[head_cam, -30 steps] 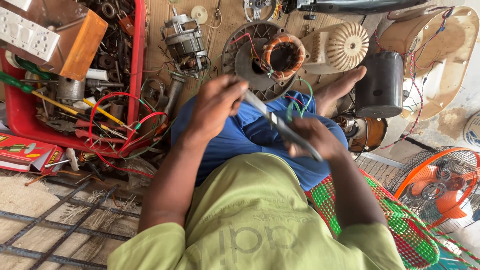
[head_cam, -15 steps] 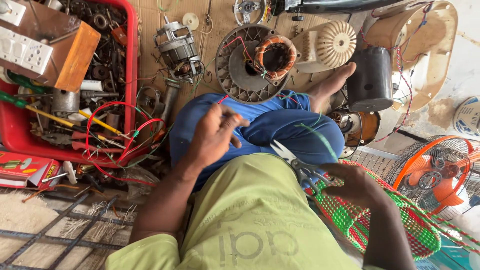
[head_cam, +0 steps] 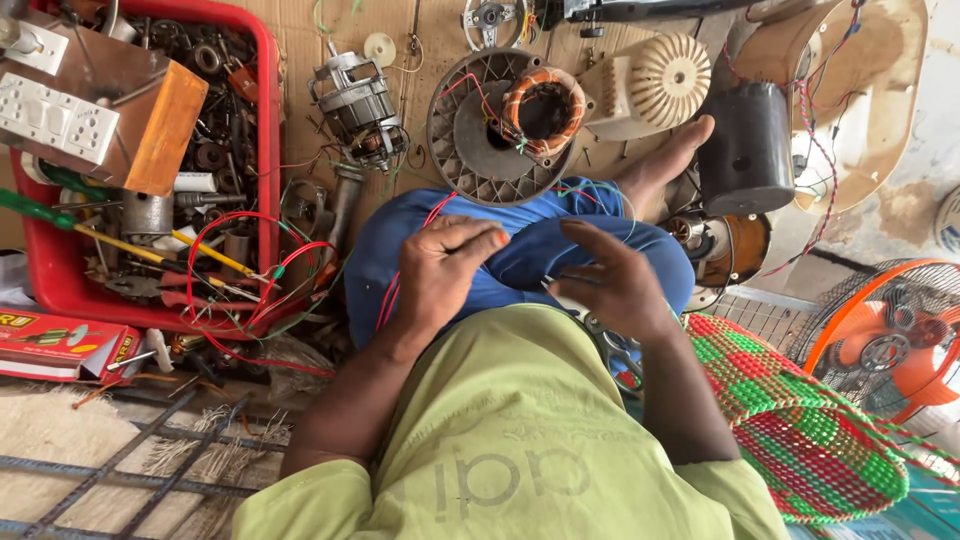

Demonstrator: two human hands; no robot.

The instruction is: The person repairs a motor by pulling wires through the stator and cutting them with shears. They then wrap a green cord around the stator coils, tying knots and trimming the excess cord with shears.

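I sit cross-legged in blue trousers. My left hand [head_cam: 445, 270] rests on my left knee, fingers curled over thin red wires [head_cam: 392, 295] that run down my thigh. My right hand [head_cam: 612, 285] hovers over my right knee, fingers apart and holding nothing. A metal hand tool [head_cam: 603, 340] lies by my right hip, partly hidden by my forearm. In front of my knees sit a round grey fan housing [head_cam: 470, 135] and a copper-wound stator [head_cam: 545, 105] trailing coloured wires.
A red tray [head_cam: 268, 150] of parts, wires and a green-handled screwdriver [head_cam: 30, 205] sits at left, a wooden switch box [head_cam: 100, 110] on it. A bare motor [head_cam: 355, 100], black cylinder [head_cam: 745, 150], orange fan [head_cam: 890, 350] and woven basket [head_cam: 800, 420] surround me.
My right hand held a metal tool over my lap, swung down to the right with it, and has come back open. My left hand stayed on the wires at my knee.
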